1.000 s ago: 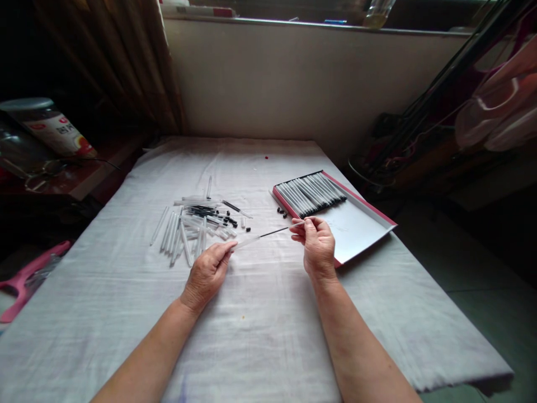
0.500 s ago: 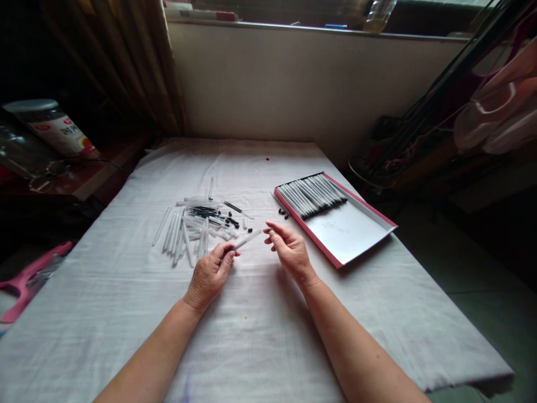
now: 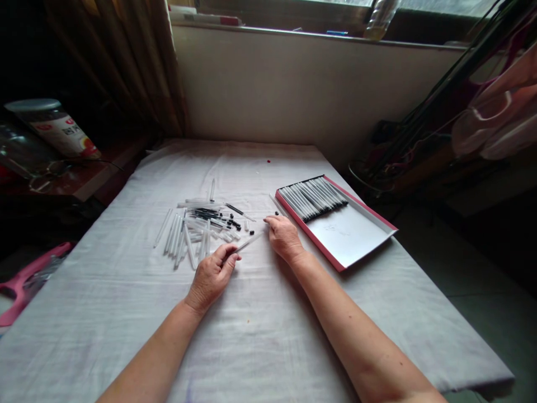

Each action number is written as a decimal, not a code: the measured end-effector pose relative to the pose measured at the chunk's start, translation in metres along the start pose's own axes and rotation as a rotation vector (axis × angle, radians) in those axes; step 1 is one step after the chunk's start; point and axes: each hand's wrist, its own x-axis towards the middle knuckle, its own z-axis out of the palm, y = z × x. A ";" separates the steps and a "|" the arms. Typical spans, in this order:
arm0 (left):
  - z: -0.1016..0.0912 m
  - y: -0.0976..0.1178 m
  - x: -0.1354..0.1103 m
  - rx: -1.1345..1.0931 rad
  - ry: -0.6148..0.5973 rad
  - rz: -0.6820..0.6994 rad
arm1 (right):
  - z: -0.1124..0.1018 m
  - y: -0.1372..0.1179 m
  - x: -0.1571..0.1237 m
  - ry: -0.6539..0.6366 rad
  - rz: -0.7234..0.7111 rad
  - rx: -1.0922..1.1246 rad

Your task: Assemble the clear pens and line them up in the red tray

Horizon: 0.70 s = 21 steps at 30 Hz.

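My left hand (image 3: 213, 274) is closed on a translucent pen barrel (image 3: 247, 243), whose free end points up and to the right. My right hand (image 3: 284, 238) is lowered to the cloth beside the box, back of the hand up. Its fingers stretch to the left, and the thumb is mostly hidden. A small black plug (image 3: 277, 213) lies just beyond its fingers. Left of my hands, a loose pile holds clear pen barrels (image 3: 171, 238), black refills (image 3: 205, 214) and several black plugs, one of them a stray plug (image 3: 251, 232) at the pile's right edge.
A shallow red-edged box (image 3: 319, 249) holds a row of pens with black ends (image 3: 312, 198). A white cloth (image 3: 251, 358) covers the table. Jars (image 3: 62, 129) stand on a side shelf at left; a tiny red bit (image 3: 269, 161) lies far back.
My right hand has turned palm down and moved to the black plugs beside the box. One plug has shifted slightly left. My left hand still holds the pen barrel.
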 end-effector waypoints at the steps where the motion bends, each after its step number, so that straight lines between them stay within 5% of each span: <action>1: 0.000 0.000 0.000 0.004 0.000 0.005 | 0.000 0.003 -0.003 0.044 -0.024 0.069; 6: 0.000 -0.001 0.000 -0.004 0.000 0.020 | -0.003 0.023 -0.016 0.219 0.110 0.175; 16: 0.002 -0.002 0.000 -0.025 -0.008 -0.003 | -0.007 0.001 -0.015 -0.004 0.190 -0.060; 21: 0.002 -0.004 0.001 -0.020 -0.009 -0.015 | -0.009 0.002 -0.016 0.005 0.222 0.170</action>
